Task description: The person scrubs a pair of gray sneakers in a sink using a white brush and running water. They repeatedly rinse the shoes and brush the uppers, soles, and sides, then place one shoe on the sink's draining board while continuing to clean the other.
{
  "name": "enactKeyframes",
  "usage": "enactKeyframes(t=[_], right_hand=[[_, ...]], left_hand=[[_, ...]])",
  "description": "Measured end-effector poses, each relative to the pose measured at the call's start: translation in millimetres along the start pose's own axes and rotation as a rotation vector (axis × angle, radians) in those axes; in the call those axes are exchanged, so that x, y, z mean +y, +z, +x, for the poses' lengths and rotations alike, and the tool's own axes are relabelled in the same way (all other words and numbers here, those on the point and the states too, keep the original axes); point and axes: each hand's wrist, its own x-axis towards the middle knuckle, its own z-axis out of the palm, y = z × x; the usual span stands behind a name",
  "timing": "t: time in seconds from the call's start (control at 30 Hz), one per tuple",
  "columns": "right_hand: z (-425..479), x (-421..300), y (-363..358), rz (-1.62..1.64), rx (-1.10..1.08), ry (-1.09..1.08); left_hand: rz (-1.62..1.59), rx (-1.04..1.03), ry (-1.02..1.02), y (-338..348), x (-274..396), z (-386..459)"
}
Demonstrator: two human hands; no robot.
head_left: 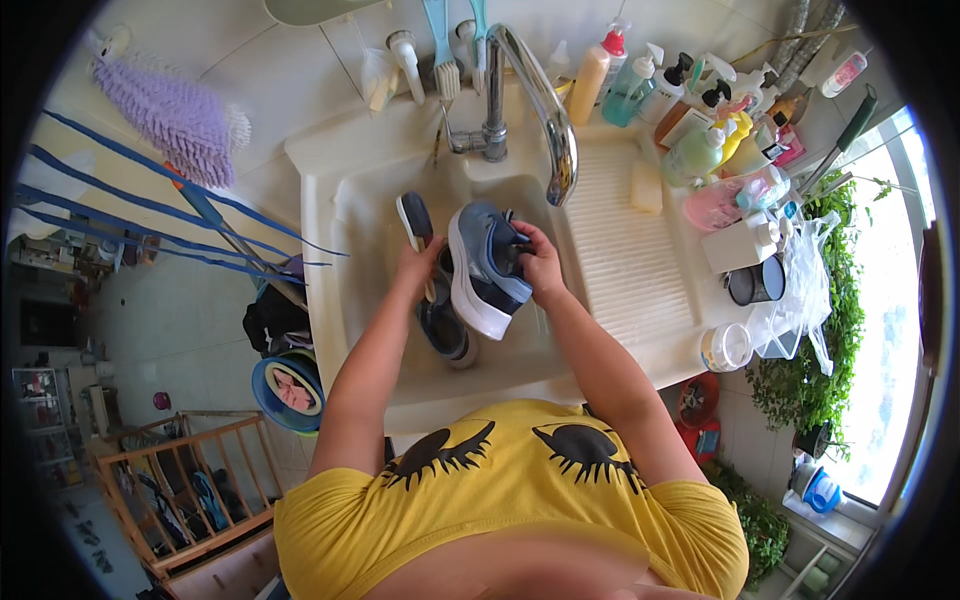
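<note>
Over the basin of a cream-coloured sink, my right hand holds a blue-grey sports shoe by its collar and tongue, its thick white sole turned towards the left. My left hand is closed around the handle of a scrubbing brush with a dark end, which is held upright to the left of the shoe. Beneath and between the hands, a second dark sports shoe lies in the basin, partly hidden by the first. A chrome faucet stands behind the basin, its curved spout reaching over the right side.
A ribbed drainboard on the right bears a bar of soap. Many bottles, a clear jar and a plastic bag crowd its far and right edges. Brushes hang behind the basin. Blue cords and a blue bucket are at the left.
</note>
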Motion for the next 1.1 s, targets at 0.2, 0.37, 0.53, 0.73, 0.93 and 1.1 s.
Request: enactKeyframes(t=[0.2, 0.37, 0.53, 0.73, 0.93, 1.1], right_hand=[[1.6, -17.2, 14.7, 0.130, 0.032, -0.044], [4.2, -24.9, 20.2, 0.214, -0.057, -0.053], [17.8, -44.8, 10.5, 0.211, -0.024, 0.044], [9.6, -41.7, -4.6, 0.193, -0.014, 0.356], [-12.7, -34.7, 6.3, -0.114, -0.193, 0.475], [-36.8, -66.8, 18.4, -0.184, -0.185, 0.135]], left_hand=[[-0.573, -0.534, -0.254, 20.7, 19.2, -62.8], [-0.627, -0.460, -0.241, 26.7, 48.1, -82.4], [-0.097, -0.314, 0.075, 20.2, 68.9, -80.9], [0.679, 0.092, 0.580, 22.0, 81.2, -98.1], [0.767, 0.166, 0.563, 33.0, 95.2, -115.0], [0.135, -0.097, 0.519, 28.2, 87.3, -97.1]])
